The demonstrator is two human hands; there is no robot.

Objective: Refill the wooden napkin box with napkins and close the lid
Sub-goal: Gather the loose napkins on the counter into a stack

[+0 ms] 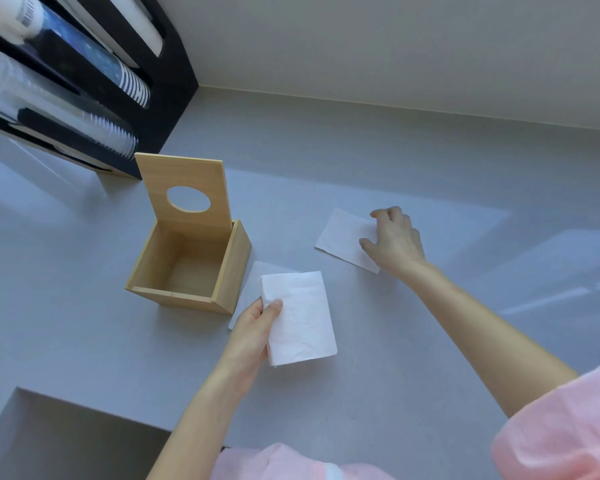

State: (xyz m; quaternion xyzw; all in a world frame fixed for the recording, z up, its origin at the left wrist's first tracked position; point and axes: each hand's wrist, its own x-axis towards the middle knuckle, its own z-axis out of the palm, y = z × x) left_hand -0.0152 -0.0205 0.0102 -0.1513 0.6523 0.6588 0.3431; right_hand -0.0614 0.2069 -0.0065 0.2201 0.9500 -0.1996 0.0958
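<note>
Open, empty wooden napkin box (187, 268); left hand (253, 327) pinching a napkin stack (300, 317); right hand (394, 242), fingers spread, pressing a flat napkin (342, 237).

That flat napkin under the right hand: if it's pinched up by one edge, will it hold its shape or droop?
Probably droops: the flat napkin looks thin and lies flush on the counter. Likely very light, so the right hand may slide it rather than lift it. The stack in the left hand looks firmer.
</note>
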